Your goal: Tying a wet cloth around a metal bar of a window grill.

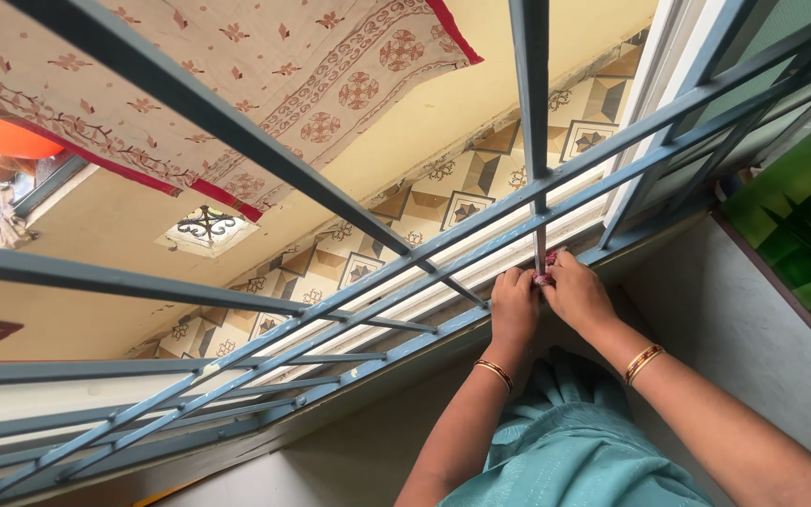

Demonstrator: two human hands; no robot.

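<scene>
- A balcony or window ledge, looking out through a blue-grey metal grille (265,169) at a cream wall across the way, with a band of patterned tiles (466,192) and a printed cloth (237,75) hanging at 11 o'clock.
- Both hands meet at the foot of one upright bar (535,141), about 3 o'clock from centre.
- The left hand (514,308) is curled, fingertips pinching a small red cloth scrap (546,272) against the bar.
- The right hand (576,293) is clenched on the same scrap from the other side; gold bangles on both wrists.
- The scrap sits where the upright meets the lower rail (405,343).
- It looks like tying or knotting around the bar; the next move would want both ends pulled snug.
</scene>
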